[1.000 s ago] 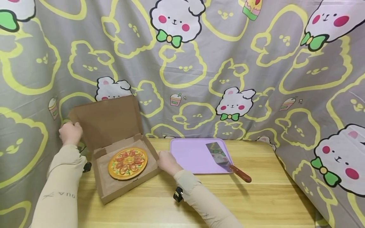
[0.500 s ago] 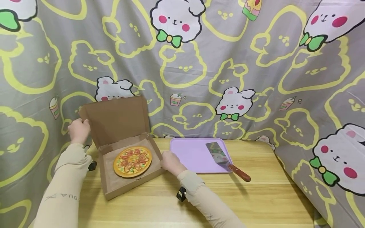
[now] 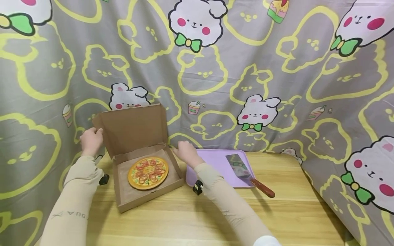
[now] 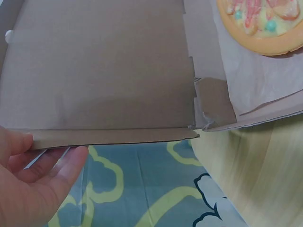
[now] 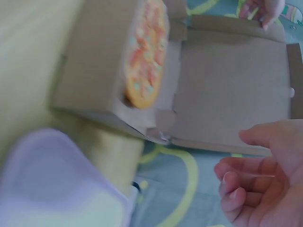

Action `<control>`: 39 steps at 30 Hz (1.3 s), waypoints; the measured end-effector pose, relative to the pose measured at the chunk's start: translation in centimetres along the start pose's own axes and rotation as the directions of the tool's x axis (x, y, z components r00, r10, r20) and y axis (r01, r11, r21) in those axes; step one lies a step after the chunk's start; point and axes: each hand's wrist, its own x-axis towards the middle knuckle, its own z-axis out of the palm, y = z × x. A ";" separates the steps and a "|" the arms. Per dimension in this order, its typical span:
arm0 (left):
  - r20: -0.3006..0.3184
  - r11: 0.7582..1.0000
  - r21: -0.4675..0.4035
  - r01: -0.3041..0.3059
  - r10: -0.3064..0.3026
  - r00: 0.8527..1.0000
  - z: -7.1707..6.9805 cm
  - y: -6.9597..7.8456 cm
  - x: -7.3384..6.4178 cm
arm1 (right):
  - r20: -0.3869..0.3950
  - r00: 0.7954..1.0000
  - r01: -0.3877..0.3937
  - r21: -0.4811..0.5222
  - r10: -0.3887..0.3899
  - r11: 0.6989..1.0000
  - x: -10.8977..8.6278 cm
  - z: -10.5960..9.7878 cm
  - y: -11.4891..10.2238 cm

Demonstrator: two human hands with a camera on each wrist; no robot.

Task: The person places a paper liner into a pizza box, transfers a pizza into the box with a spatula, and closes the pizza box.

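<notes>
A brown cardboard pizza box (image 3: 154, 195) stands on the table with its lid (image 3: 133, 128) raised. Inside, on a paper liner, lies a round pizza (image 3: 148, 173) with red and green toppings. My left hand (image 3: 91, 140) pinches the lid's left side flap, thumb on the inner face and fingers beneath, as the left wrist view shows. At the box's right rear corner, my right hand (image 3: 186, 153) hovers beside the lid. In the right wrist view its fingers (image 5: 234, 196) are loosely curled, and a gap separates them from the cardboard.
Right of the box is a lilac tray (image 3: 212, 157). A spatula with a wooden handle (image 3: 262, 188) lies across the tray's right edge. A patterned curtain (image 3: 209, 85) hangs close behind the box and at both sides of the table.
The box, with its lid raised, has shifted right towards the tray, the left hand moving along with it. My right hand has left the box's right wall and risen to the rear corner.
</notes>
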 end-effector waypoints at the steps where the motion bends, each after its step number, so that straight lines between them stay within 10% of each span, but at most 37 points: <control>1: -0.006 1.000 0.002 -0.008 0.008 1.000 0.0 0.0 -0.1 | -0.019 1.000 0.006 0.008 -0.006 1.000 0.5 -0.4 0.0; 23: -0.042 0.997 -0.014 -0.080 0.080 0.996 -0.3 0.6 -2.6 | -0.064 0.997 -0.016 0.304 0.037 0.953 6.7 -3.9 -0.7; 39: -0.033 0.987 0.042 -0.158 0.159 0.987 -1.7 1.1 -3.7 | -0.071 0.997 0.044 0.276 -0.025 0.960 8.3 -4.7 -2.7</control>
